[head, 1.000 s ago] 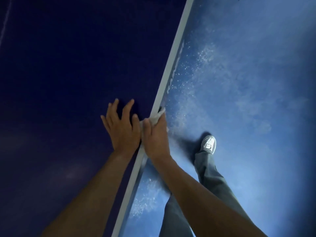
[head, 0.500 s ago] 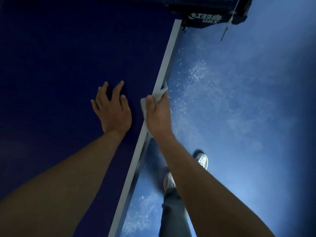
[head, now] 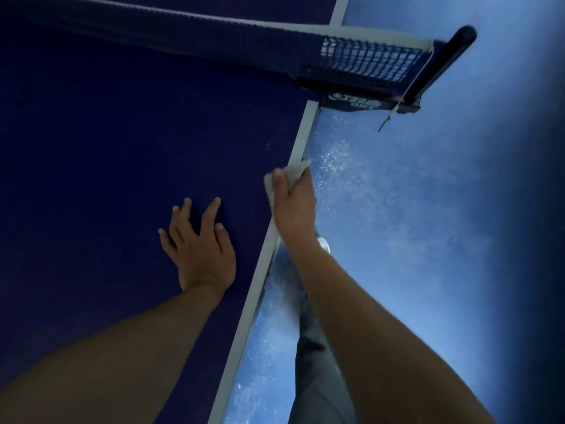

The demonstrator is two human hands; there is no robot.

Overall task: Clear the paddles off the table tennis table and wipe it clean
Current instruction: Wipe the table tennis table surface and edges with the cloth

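Gripping a pale cloth [head: 293,172] against the white edge line [head: 263,264], our right hand [head: 295,203] sits on the side of the table [head: 107,148]. Its thumb lies on top of the line and its fingers curl over the rim, where we cannot see their tips. The cloth shows ahead of the thumb and beside it, folded over the edge.

Our left hand [head: 198,249] lies flat on the dark blue top with fingers straight and spread, holding nothing. It is a little nearer to us than the right hand, further in from the edge and apart from the cloth.

Ahead of both hands the net [head: 367,59] runs across the table. Its dark post [head: 443,62] is clamped at the same side our right hand works on, and a thin white cord hangs from it.

Beyond the edge we see a blue speckled floor [head: 428,209]. Our grey trouser leg [head: 318,377] and a pale shoe [head: 324,244] show beside the right forearm.
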